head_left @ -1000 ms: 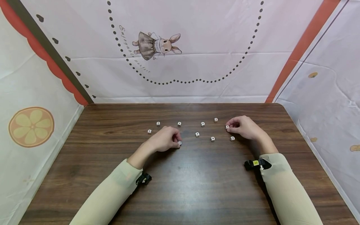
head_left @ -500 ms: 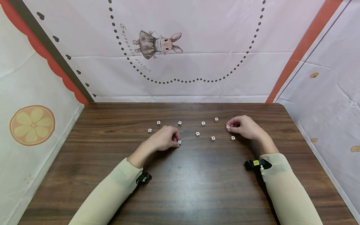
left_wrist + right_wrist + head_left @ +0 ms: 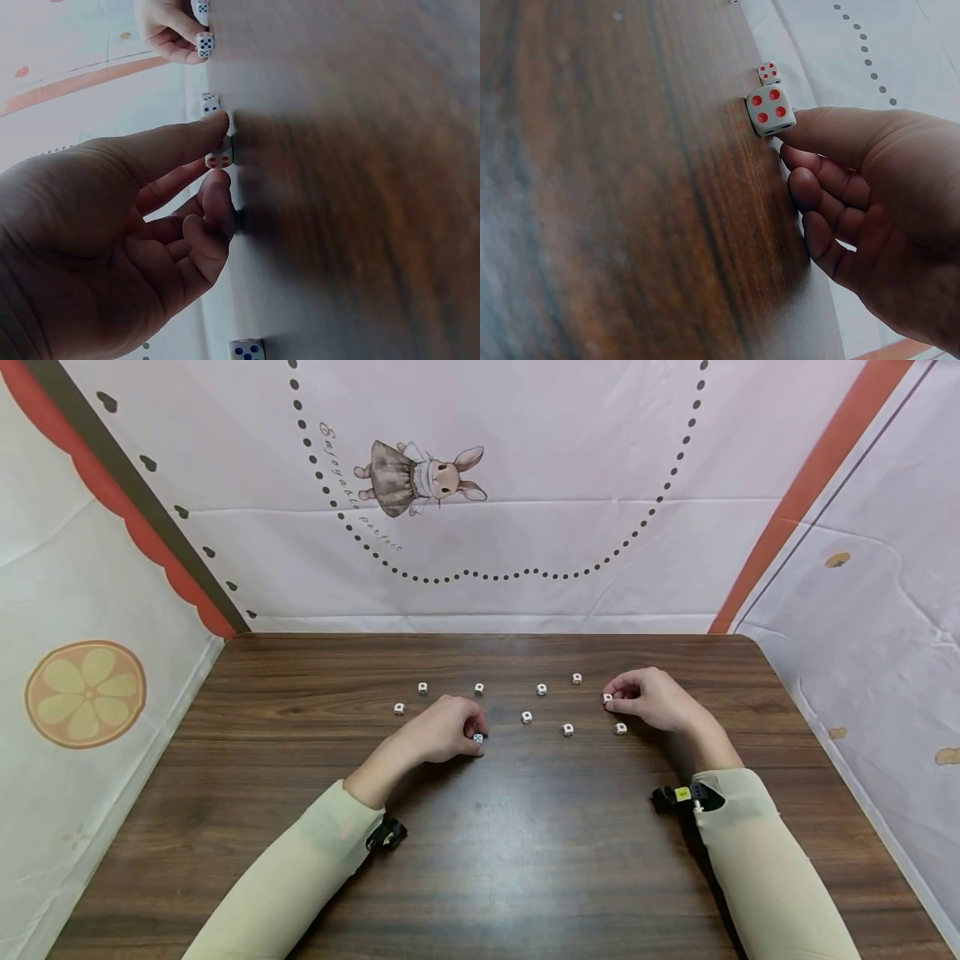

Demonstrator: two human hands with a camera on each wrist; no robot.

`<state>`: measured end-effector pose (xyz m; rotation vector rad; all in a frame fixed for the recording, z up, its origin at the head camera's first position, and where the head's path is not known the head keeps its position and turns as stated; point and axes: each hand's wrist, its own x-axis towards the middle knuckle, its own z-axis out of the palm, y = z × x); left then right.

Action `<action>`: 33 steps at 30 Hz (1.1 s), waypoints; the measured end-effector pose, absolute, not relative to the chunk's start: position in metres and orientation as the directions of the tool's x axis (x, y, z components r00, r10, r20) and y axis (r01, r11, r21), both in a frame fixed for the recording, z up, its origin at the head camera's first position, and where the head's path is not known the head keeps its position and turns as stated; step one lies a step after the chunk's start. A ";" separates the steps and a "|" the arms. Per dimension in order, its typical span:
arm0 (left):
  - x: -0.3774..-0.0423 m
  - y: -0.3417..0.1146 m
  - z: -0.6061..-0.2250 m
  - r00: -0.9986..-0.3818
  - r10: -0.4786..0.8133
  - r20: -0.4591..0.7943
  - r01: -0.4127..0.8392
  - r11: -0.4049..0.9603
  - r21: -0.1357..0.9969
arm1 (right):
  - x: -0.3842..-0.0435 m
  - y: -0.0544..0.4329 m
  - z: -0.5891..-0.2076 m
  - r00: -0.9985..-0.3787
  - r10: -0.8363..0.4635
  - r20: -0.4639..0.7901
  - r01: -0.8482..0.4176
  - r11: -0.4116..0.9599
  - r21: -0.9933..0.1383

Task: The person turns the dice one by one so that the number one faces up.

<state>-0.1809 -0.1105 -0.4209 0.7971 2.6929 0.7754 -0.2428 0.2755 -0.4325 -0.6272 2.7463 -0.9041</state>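
Several small white dice are spread over the brown wooden table (image 3: 480,860). My left hand (image 3: 435,731) curls its thumb and fingers about a die (image 3: 478,739), which shows five spots upward in the head view. In the left wrist view the thumb partly covers that die (image 3: 220,156). Farther right, my right hand (image 3: 656,700) pinches another die (image 3: 607,698) between thumb and fingertips, low at the table. Just in front of its thumb lies a loose die (image 3: 620,729). A die (image 3: 771,111) with four red spots stands before the thumb in the right wrist view.
Loose dice lie left of and beyond the left hand, including one die (image 3: 399,709) and another die (image 3: 479,689). More lie between the hands, such as a die (image 3: 527,717) and a die (image 3: 567,730). A printed cloth (image 3: 525,543) hangs behind the table.
The die at my left hand turned from a tilted position to show five spots upward. My left fingers then shifted slightly right around it. The right hand stays in place.
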 end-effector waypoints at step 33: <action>-0.180 -0.114 -0.417 -0.854 0.509 -0.112 0.385 0.760 0.524 | -0.243 0.276 -0.433 -0.897 -0.440 -0.039 -0.326 0.719 -0.614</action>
